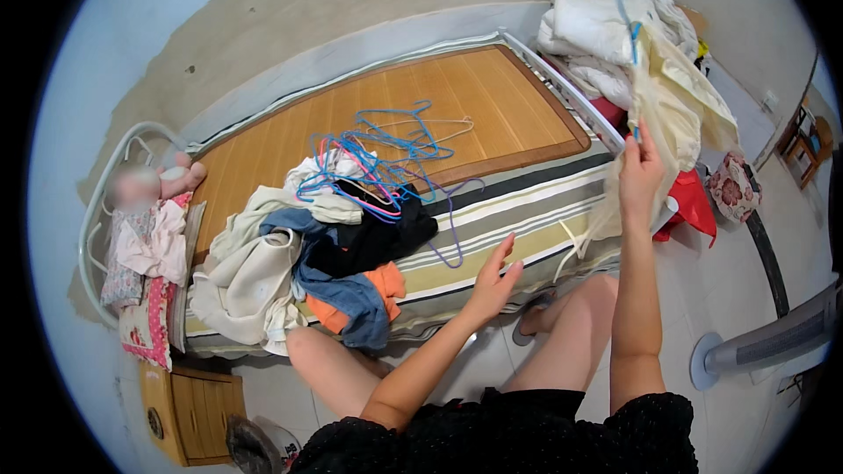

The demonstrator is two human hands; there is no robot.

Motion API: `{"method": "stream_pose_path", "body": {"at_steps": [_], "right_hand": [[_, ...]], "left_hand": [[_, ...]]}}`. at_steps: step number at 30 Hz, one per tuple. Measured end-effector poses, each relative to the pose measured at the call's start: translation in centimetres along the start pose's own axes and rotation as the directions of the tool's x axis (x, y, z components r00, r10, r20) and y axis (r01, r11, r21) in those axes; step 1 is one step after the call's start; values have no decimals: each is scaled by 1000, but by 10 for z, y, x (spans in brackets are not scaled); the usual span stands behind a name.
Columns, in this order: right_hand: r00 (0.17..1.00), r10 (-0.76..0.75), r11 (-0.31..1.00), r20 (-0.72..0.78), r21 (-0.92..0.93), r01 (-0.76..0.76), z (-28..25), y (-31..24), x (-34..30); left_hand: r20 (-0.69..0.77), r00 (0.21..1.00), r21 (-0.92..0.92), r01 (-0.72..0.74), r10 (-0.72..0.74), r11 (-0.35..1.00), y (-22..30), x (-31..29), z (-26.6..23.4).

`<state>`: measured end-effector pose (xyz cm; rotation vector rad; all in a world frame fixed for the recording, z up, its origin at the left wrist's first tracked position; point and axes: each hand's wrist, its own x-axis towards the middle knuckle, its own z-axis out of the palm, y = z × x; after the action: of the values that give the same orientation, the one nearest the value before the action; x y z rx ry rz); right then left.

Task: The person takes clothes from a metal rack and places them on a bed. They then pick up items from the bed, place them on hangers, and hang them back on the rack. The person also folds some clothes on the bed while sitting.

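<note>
My right hand (643, 174) is raised at the right, its fingers closed on a pale yellow garment (672, 92) and the blue hanger (634, 39) inside it. The hanger's hook points up, and thin cream ties (572, 250) dangle from the garment over the bed's edge. Lower and nearer the middle, my left hand (493, 285) is empty with its fingers apart. To its left lies a heap of clothes: a black garment (378, 241), a blue denim one (329, 281), an orange one (384, 285) and a cream one (241, 290). Tangled blue and pink hangers (378, 167) lie behind them.
Under the heap is a bed with a wooden mat (492, 92) and a striped sheet (527, 211). White bedding (588, 26) is piled beyond the bed's foot rail. A grey tower fan (773, 338) stands at the right; a wooden cabinet (202, 412) is at the lower left.
</note>
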<state>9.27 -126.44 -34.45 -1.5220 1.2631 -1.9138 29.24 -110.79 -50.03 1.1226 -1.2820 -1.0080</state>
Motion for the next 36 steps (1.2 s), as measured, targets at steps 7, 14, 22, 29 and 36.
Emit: {"method": "stream_pose_path", "body": {"at_steps": [7,14,22,29,36], "right_hand": [[993,-64,950,104,-298,92,83,139,-45],[925,225,842,307,-538,-26,143,201,-126],[920,-73,818,385,-505,276,164,142,-235],[840,-60,900,539,-334,279,169,85,-322],[693,-249,963,676,100,248,232,42,-324]], "left_hand": [[-180,982,64,62,-49,996,-40,-35,-61],[-353,935,258,82,15,963,-43,-80,-127],[-537,699,810,271,473,519,17,-101,-269],[-664,635,741,627,395,239,21,-101,-401],[-708,674,696,616,210,368,25,-126,-393]]}}
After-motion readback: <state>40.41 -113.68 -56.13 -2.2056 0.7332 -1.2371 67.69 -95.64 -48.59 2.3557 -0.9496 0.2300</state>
